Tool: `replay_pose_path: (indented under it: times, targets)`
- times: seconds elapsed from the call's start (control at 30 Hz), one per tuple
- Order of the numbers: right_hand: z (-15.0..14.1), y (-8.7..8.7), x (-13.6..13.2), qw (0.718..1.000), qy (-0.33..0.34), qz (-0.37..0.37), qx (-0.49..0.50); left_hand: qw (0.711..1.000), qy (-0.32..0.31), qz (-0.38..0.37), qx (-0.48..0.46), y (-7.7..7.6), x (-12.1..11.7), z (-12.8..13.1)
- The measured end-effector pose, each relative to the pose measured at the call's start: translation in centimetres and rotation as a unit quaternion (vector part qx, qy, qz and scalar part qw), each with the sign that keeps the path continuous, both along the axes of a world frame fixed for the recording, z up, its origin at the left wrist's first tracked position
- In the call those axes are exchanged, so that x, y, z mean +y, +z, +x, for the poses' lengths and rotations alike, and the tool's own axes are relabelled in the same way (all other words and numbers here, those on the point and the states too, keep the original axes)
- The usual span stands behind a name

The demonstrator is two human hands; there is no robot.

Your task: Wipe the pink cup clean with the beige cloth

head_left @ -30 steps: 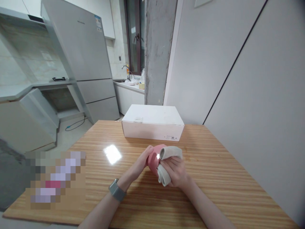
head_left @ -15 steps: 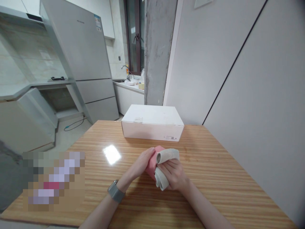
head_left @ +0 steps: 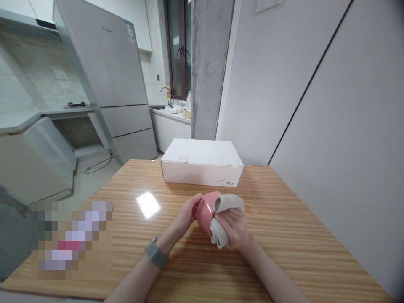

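Observation:
A glossy pink object (head_left: 205, 213), perhaps a cup or bowl, is between my hands above the wooden table; its full shape is hidden. Along its left side my left hand (head_left: 188, 213) grips it, fingertips partly out of sight behind the edge. A folded pale grey cloth (head_left: 229, 203) is bunched in my right hand (head_left: 232, 227) and presses against the pink thing's right side. Rolled folds of the cloth stick out above and below my right fingers. On my left wrist is a watch with a grey band (head_left: 156, 252).
A closed white box (head_left: 202, 173) stands at the far side of the wooden table (head_left: 299, 244), just beyond my hands. A blurred-out patch (head_left: 72, 240) covers the table's left part. A white wall (head_left: 331, 126) runs along the right, and a fridge (head_left: 107, 63) stands back left.
My right hand and the cloth have moved slightly right. More of the pink object's glossy surface shows, and it appears turned a little. My left hand keeps its grip with a small shift.

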State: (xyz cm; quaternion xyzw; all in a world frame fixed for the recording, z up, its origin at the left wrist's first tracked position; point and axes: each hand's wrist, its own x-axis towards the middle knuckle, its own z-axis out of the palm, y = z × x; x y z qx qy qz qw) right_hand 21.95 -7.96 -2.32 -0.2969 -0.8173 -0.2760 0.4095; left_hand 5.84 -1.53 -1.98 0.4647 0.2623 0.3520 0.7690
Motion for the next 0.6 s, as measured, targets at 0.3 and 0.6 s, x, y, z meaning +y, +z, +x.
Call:
replay_pose_path:
  times: [0.3, 0.6]
  targets:
    - [-1.4, 0.6, -0.7, 0.998, 0.043, 0.013, -0.039, 0.993, 0.078, 0.028, 0.087, 1.8, -0.4, -0.1]
    - [-0.7, 0.3, -0.1, 0.999, -0.038, -0.005, 0.010, 0.991, 0.057, 0.084, 0.085, 0.6, -0.1, -0.2]
